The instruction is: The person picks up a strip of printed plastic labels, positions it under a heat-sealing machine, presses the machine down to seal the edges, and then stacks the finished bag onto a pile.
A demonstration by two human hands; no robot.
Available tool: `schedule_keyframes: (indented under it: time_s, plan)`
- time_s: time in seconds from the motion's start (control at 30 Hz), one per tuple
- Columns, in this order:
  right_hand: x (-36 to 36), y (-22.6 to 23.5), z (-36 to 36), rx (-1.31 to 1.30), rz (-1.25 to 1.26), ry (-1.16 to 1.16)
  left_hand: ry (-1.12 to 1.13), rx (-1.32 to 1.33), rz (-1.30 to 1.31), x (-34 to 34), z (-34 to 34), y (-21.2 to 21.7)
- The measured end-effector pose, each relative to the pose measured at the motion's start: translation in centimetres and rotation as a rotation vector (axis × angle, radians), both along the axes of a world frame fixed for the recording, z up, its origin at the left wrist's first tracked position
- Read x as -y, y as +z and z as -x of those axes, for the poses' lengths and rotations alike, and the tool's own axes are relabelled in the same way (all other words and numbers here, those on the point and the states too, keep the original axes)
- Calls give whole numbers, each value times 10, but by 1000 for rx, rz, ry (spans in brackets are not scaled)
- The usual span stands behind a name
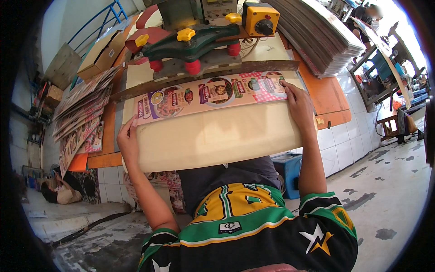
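Note:
A long printed sheet (195, 100) with food pictures lies across a cream padded board (217, 136) in front of me. Its far edge meets a long metal bar (122, 93) below a machine with a dark green clamp (190, 43). My left hand (128, 141) pinches the sheet's left end, thumb near its corner. At the other end, my right hand (299, 103) grips the sheet with the thumb on top. The fingers under the edges of both hands are partly hidden.
Loose printed sheets (84, 109) are piled at the left, beside an open cardboard box (102, 54). A tall stack of flat boards (321, 38) stands at the right. A yellow control box (259, 20) with a black dial sits behind. Other people are in the background.

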State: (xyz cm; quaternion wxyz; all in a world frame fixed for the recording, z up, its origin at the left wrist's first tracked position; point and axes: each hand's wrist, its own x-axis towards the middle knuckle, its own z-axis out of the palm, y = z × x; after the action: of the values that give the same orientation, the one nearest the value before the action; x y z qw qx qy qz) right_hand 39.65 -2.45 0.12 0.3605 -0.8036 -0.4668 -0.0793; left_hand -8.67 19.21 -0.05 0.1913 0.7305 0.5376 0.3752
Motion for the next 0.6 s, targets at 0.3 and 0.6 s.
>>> schedule_keyframes:
  time_s: [0.3,0.6]
  plan:
    - [0,0,-1,-8,9,4,4,-9,-18,0,0,-1]
    - [0,-3,-4,-24,-3,8,11,-30,-10,0,-1,1]
